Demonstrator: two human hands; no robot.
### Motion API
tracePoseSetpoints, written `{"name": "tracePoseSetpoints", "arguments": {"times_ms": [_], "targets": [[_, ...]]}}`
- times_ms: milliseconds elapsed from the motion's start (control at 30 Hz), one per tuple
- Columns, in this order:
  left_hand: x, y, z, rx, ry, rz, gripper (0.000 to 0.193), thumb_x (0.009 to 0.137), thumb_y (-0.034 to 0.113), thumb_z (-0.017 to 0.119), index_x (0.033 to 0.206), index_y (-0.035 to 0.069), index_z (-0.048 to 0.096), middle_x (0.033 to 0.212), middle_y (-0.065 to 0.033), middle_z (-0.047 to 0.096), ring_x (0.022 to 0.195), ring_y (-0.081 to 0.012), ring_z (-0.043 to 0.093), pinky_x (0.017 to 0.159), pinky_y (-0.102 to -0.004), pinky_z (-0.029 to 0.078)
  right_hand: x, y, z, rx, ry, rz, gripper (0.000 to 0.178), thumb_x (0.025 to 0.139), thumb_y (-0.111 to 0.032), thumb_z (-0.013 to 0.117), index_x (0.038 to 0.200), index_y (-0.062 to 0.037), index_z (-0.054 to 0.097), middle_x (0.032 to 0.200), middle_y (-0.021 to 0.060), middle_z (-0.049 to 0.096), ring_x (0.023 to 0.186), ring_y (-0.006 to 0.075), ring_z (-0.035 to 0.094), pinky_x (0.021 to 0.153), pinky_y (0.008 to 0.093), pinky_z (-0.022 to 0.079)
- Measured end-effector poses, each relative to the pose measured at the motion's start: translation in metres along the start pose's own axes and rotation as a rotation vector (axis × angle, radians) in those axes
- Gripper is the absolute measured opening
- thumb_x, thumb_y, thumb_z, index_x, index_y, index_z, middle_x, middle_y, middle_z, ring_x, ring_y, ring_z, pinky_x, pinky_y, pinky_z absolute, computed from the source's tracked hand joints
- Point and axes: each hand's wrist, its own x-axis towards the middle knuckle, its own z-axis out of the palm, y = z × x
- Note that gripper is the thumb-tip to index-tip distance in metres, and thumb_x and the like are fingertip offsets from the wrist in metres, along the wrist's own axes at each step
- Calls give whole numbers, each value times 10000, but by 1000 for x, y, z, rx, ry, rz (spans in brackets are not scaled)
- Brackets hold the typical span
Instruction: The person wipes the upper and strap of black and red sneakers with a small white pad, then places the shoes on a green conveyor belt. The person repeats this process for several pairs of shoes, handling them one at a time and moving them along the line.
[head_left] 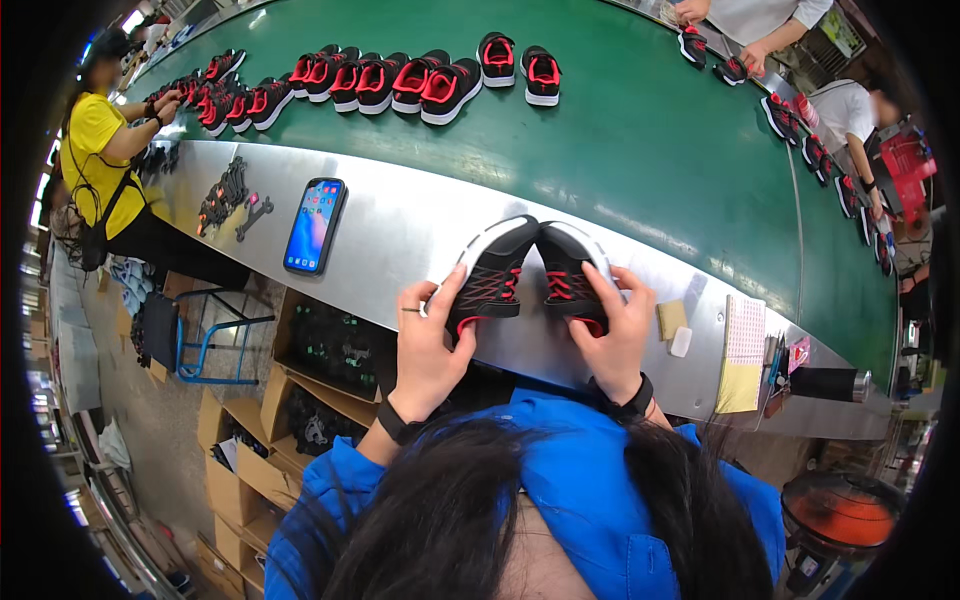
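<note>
A pair of black sneakers with red linings and white soles is held over the metal ledge before me. My left hand grips the left sneaker round its heel and sole. The right sneaker is in my right hand, thumb at its red collar. Both toes point away from me and meet at the top, while the heels stand apart. Each hand wears a black wristband. Part of each sole is covered by my fingers.
Beyond the ledge runs a green conveyor belt carrying rows of similar sneakers. A phone, black straps, a notepad and an eraser-like white block lie on the ledge. Co-workers stand left and far right; cardboard boxes sit below.
</note>
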Motion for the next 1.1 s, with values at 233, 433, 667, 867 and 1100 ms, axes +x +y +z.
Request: {"name": "tracePoseSetpoints", "arguments": {"times_ms": [233, 433, 667, 867, 1100], "targets": [[-13, 4, 16, 191, -40, -42, 791, 728, 121, 776, 1436, 120, 424, 1161, -174, 443, 1080, -337, 452, 868, -397, 471, -12, -1, 2, -114, -147, 53, 717, 699, -90, 771, 1372, -135, 528, 1219, 119, 558, 1067, 322, 508, 948, 427, 394], [3, 4, 7, -131, -188, -250, 715, 818, 187, 743, 1429, 48, 398, 1160, -169, 450, 1095, -285, 503, 850, -378, 519, -2, 19, -1, 161, -246, 204, 683, 800, -192, 750, 1415, -80, 474, 1088, 94, 625, 904, 198, 561, 797, 324, 453], [20, 19, 11, -1099, -453, -460, 586, 1040, 374, 431, 1484, 20, 288, 1351, -121, 509, 1140, -201, 564, 955, -367, 499, 15, 20, 1, 890, -410, 745, 653, 989, -346, 564, 1445, 72, 356, 1015, 85, 669, 875, 103, 594, 697, 282, 500], [2, -8, 20, -370, -434, -339, 486, 998, 218, 503, 1432, 22, 403, 1344, -158, 429, 1100, -212, 483, 950, -341, 440, 12, 32, -12, 409, -497, 376, 558, 922, -307, 642, 1365, 5, 506, 1064, 170, 643, 954, 252, 602, 807, 333, 496], [0, -32, 2, -61, -372, -145, 432, 897, 100, 537, 1329, 89, 528, 1293, -240, 385, 1197, -376, 356, 1054, -449, 319, 15, -13, -38, 36, -334, 92, 410, 821, -244, 719, 1184, -89, 610, 1019, 152, 563, 993, 322, 521, 847, 410, 436]]}}
